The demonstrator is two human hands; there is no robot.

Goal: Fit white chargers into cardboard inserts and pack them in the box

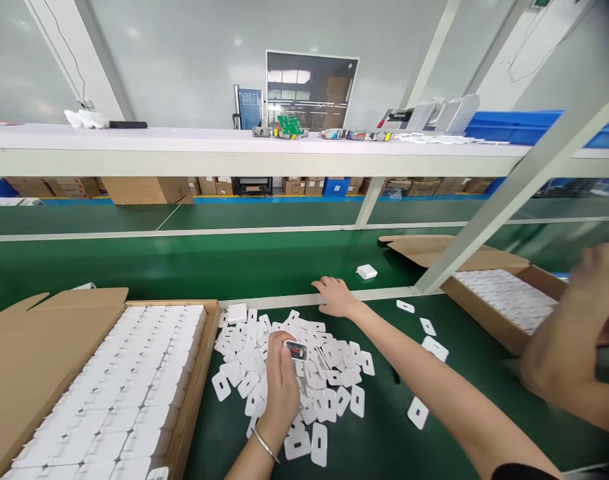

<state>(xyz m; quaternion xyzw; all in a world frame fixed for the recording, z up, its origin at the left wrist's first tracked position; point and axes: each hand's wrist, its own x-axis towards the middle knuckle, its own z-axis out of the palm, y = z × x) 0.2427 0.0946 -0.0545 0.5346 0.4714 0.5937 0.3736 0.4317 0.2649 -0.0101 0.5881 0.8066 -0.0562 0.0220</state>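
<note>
My left hand (pixel 281 377), with a bangle at the wrist, is closed around a small white charger housing (pixel 297 351). The housing's end facing me is uncovered, and dark and reddish parts show inside. Below it lies a loose heap of flat white cover plates (pixel 329 400), each with a slot. My right hand (pixel 336 297) reaches forward over the pale rail at the green belt's near edge, fingers stretched out and nothing visible in them. A white charger (pixel 366 271) sits on the belt a little to the right of that hand, apart from it.
At the left stands an open carton (pixel 212 333) packed with rows of white housings. Another open carton (pixel 477 313) is at the right, beside a co-worker's blurred arm (pixel 569 360). A slanted white post (pixel 514 193) and a shelf (pixel 194 160) cross in front.
</note>
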